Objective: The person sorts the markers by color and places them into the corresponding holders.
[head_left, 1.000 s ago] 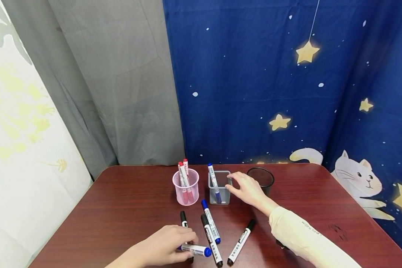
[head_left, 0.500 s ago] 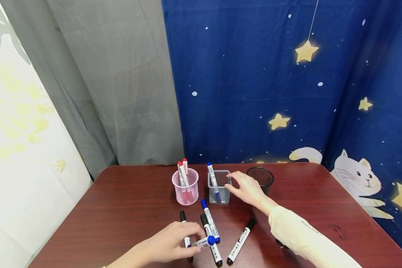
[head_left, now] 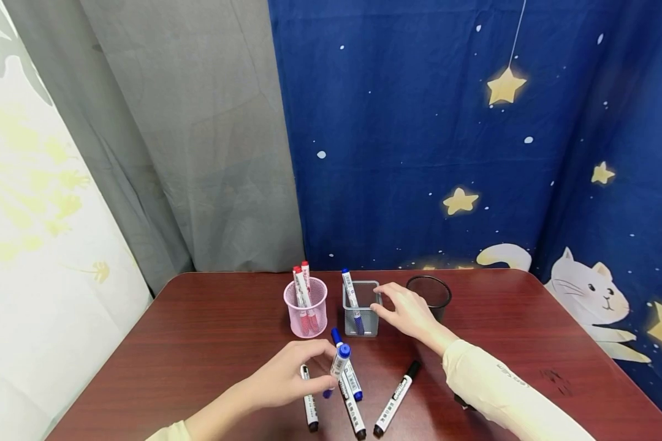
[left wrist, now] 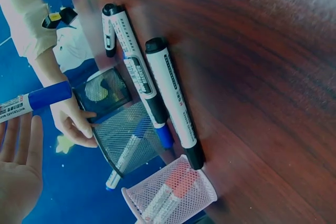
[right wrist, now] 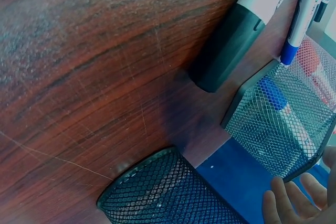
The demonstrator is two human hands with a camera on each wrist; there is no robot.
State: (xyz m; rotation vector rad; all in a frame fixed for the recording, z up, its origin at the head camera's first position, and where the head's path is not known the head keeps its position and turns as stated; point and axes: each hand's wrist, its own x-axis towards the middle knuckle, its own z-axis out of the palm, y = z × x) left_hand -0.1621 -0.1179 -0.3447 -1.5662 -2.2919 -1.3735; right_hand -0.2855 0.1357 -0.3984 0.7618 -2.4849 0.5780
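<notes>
My left hand (head_left: 288, 375) pinches a blue-capped whiteboard marker (head_left: 339, 360) between thumb and fingers, tilted with its blue end up. The marker overlaps the markers lying behind it in the head view; in the left wrist view its blue cap (left wrist: 50, 96) shows. With thumb and fingers at the right side of its rim, my right hand (head_left: 410, 313) holds a square grey mesh pen holder (head_left: 369, 327). One blue marker (head_left: 349, 285) leans inside that holder. On the table below lie another blue marker (head_left: 355, 381) and black-capped markers (head_left: 311, 404), (head_left: 354, 413).
To the left, a round pink mesh holder (head_left: 293, 318) contains red markers (head_left: 300, 280). A round black mesh holder (right wrist: 168, 200) stands right of the square one, partly behind my right hand. Another black-capped marker (head_left: 395, 399) lies below my right forearm. Curtains (head_left: 408, 153) hang behind the table (head_left: 209, 331).
My left hand has moved forward and slightly right with the blue marker, turning it from lying nearly flat to more upright. My right hand stays at the square holder.
</notes>
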